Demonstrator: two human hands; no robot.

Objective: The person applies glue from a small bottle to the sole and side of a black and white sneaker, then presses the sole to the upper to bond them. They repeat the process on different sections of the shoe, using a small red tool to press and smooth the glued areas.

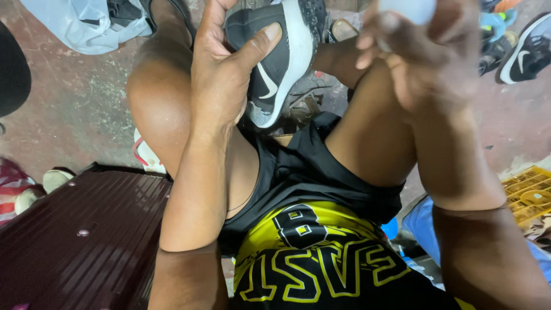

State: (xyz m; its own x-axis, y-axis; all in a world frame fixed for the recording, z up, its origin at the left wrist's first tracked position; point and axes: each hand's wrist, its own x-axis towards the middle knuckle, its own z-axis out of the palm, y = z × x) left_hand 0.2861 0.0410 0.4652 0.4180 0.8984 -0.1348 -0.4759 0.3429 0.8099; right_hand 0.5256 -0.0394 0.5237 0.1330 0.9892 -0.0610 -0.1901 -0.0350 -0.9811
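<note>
Black sneaker (281, 57) with white sole edge, tilted upright between knees

Black sneaker (275, 63) with white sole, yellow crate (531, 192), maroon case (80, 235).

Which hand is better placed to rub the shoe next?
Probably the right hand. It holds a small white thing, blurred, just beside the black shoe. The left hand is busy gripping the shoe, thumb across its side, holding it up between the knees.
</note>
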